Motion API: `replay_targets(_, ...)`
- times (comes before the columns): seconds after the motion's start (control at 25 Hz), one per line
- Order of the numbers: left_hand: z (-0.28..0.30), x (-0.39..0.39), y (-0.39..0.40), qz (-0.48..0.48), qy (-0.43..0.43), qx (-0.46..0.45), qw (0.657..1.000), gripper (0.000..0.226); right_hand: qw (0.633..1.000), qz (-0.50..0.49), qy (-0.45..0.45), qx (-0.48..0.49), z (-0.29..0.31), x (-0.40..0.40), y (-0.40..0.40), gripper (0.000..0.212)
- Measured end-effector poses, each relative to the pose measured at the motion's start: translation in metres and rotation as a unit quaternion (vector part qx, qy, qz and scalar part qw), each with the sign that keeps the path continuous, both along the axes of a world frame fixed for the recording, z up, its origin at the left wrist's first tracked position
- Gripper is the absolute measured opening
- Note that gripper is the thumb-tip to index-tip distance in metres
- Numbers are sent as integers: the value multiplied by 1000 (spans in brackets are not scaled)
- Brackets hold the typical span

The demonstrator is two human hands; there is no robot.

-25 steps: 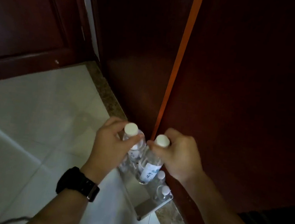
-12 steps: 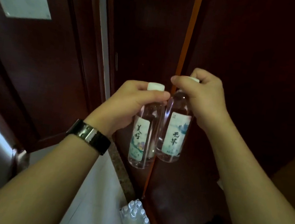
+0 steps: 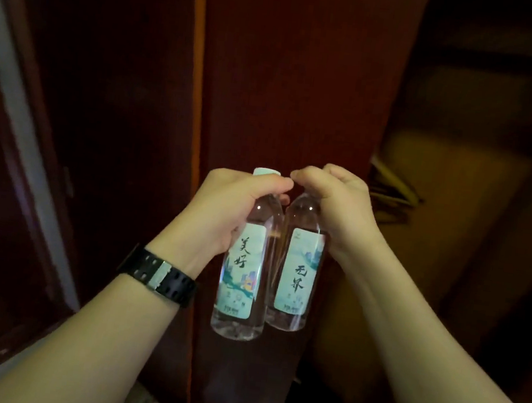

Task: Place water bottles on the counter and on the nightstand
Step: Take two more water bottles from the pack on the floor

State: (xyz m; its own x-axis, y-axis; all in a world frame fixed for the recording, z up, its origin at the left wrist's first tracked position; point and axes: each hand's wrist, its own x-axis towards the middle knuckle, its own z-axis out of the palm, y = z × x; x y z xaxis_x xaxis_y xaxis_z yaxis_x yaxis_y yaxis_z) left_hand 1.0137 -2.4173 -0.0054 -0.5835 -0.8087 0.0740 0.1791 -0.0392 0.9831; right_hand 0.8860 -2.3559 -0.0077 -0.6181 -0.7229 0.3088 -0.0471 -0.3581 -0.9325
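Observation:
Two clear water bottles with pale green labels hang side by side in front of me. My left hand (image 3: 231, 207), with a black watch on its wrist, grips the left bottle (image 3: 242, 278) by its neck just under the white cap. My right hand (image 3: 334, 202) is closed over the cap and neck of the right bottle (image 3: 295, 277), hiding that cap. Both bottles are upright, off any surface, and nearly touching each other.
A dark red wooden panel (image 3: 292, 72) with an orange edge strip (image 3: 196, 61) stands straight ahead. A darker door with a pale frame (image 3: 19, 113) is at the left. At the right an open dim niche (image 3: 451, 189) holds hangers (image 3: 391, 192).
Both hands lifted the two bottles from the pack on the floor up to chest height. The view has swung up and to the right; the pack is out of sight.

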Motion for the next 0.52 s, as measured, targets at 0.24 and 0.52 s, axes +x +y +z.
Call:
replay_targets(0.24,31,-94,99,-199,-21,-85,976,14,982,-185,-29,34,31,-59,141,18)
replay_targets(0.52,22,-218,297,-474,-120,-19,872,24,901,-372,-221,21,9,-138,400,30)
